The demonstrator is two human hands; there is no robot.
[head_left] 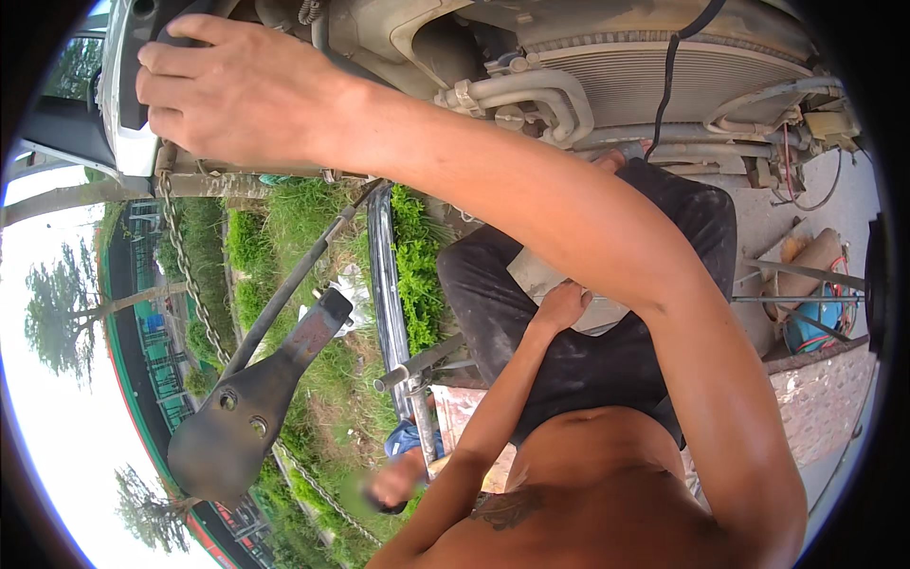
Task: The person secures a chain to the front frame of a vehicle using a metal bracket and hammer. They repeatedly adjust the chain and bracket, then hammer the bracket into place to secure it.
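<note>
My right arm stretches across the view to the upper left, where my right hand [223,90] lies with curled fingers over the edge of a black-and-white panel [131,81]. Its fingertips are partly hidden behind that edge. Low in my lap, against my dark trousers [597,375], rests my left hand [566,305], its fingers curled in. Whether anything is inside them is hidden. Above both arms spreads the underside of a vehicle, with a finned radiator [654,81] and bent metal pipes [545,95].
A dark metal bracket [246,408] with round holes, a long rod [294,275] and a chain [185,251] stand at left. Another person [403,455] is beyond the metal tube [417,365]. A black cable [669,85] hangs at the radiator; a blue container [815,322] lies at right.
</note>
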